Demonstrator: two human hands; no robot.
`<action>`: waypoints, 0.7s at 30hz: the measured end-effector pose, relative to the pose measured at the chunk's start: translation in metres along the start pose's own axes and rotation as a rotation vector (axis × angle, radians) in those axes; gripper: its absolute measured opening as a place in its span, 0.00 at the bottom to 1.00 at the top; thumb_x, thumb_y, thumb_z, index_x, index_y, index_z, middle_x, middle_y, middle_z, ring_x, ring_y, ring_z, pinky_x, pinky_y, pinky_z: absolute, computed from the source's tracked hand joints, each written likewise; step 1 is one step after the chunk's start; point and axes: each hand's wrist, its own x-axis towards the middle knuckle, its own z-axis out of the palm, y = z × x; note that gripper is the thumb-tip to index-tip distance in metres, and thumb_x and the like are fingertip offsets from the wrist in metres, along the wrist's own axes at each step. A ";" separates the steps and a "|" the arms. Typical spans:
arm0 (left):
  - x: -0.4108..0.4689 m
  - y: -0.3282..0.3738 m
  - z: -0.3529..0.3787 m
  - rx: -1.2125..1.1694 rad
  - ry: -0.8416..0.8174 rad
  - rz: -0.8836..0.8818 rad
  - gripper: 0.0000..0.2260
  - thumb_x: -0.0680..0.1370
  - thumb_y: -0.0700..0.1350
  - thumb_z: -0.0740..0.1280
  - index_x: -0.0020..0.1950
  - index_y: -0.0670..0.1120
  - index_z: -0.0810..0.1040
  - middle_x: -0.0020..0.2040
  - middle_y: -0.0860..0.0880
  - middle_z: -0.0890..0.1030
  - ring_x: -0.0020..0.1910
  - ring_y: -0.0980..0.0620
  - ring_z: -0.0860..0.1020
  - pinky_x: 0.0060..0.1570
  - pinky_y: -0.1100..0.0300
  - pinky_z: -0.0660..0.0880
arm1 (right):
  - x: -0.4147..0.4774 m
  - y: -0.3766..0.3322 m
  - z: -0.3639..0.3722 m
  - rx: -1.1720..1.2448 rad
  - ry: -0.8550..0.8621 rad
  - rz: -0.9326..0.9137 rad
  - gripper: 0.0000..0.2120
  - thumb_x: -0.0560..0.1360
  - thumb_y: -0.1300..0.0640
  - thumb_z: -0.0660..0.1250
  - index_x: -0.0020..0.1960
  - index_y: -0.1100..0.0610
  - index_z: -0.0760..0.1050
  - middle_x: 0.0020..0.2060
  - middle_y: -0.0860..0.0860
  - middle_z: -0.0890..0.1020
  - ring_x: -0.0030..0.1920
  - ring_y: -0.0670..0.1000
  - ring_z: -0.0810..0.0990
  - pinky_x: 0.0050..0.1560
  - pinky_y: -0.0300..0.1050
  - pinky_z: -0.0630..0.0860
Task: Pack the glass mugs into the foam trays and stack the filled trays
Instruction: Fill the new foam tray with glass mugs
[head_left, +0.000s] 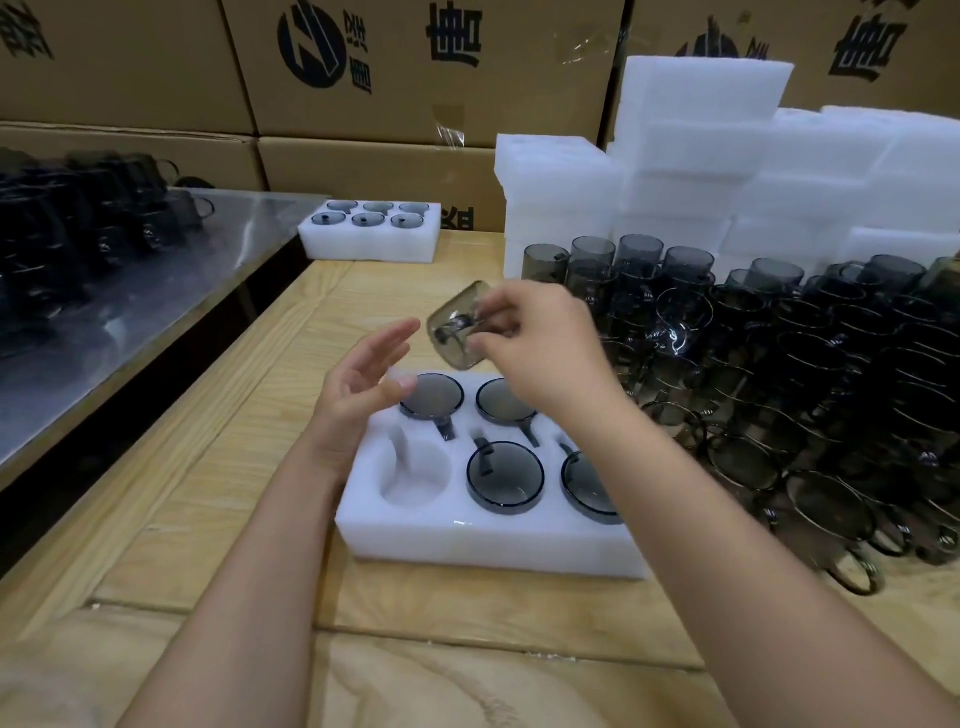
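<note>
Right hand (540, 343) holds tilted mug (457, 327) above foam tray (467, 540)

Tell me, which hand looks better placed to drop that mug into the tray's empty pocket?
Probably the right hand: it pinches the mug above the foam tray. The left hand is open and holds nothing, though nearer the empty pocket.

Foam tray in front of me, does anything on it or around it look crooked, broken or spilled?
Nothing stands out. The foam tray lies flat on the table, and the four packed mugs in view sit level; the front left pocket is simply unfilled. The held mug tilts only because the right hand grips it.
</note>
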 end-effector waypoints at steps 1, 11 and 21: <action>0.000 0.000 0.000 -0.011 -0.025 0.017 0.27 0.64 0.41 0.71 0.63 0.46 0.73 0.62 0.50 0.79 0.66 0.53 0.73 0.63 0.61 0.70 | 0.001 -0.002 0.008 0.025 -0.022 0.006 0.14 0.70 0.61 0.71 0.37 0.44 0.72 0.31 0.38 0.76 0.46 0.49 0.80 0.58 0.51 0.73; -0.005 0.001 0.002 -0.245 0.077 -0.011 0.16 0.71 0.38 0.64 0.58 0.40 0.77 0.48 0.46 0.84 0.48 0.49 0.82 0.47 0.57 0.79 | -0.001 0.005 0.032 0.128 -0.097 -0.054 0.13 0.74 0.55 0.67 0.58 0.50 0.76 0.51 0.44 0.75 0.56 0.48 0.69 0.51 0.36 0.64; -0.007 0.012 0.005 -0.256 0.033 -0.104 0.30 0.59 0.62 0.78 0.53 0.42 0.82 0.49 0.45 0.84 0.50 0.48 0.81 0.50 0.54 0.78 | -0.009 0.018 0.017 0.195 -0.222 -0.184 0.25 0.73 0.56 0.71 0.68 0.50 0.68 0.56 0.44 0.74 0.54 0.46 0.76 0.58 0.41 0.73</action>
